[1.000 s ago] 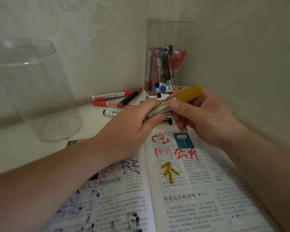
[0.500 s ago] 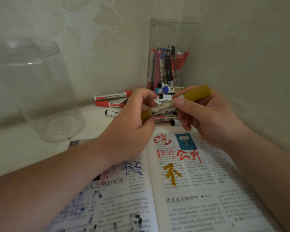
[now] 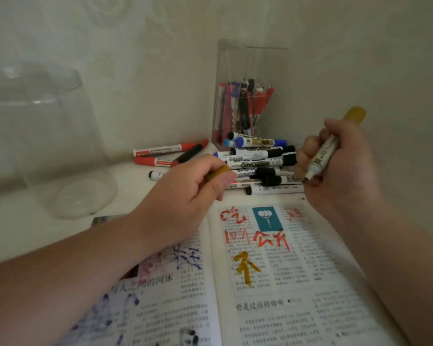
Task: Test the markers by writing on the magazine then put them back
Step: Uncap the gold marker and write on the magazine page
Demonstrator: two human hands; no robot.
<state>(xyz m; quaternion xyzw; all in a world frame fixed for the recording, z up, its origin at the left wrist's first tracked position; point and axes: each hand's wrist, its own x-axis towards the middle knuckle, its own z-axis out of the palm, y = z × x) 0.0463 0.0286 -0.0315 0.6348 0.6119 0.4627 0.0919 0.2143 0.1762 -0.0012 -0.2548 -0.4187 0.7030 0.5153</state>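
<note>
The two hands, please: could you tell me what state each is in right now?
Left hand: pinching the mustard cap.
Right hand: gripping the uncapped mustard marker.

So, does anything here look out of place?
Yes: a heap of markers lies on the table beside the clear holder, not in it, and the magazine is scribbled over in red, blue and yellow.

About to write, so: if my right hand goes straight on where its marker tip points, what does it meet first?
Probably the nearest loose marker, lying just below the tip of the yellow marker in your right hand; if it clears that, the open magazine. Depth is unclear.
</note>
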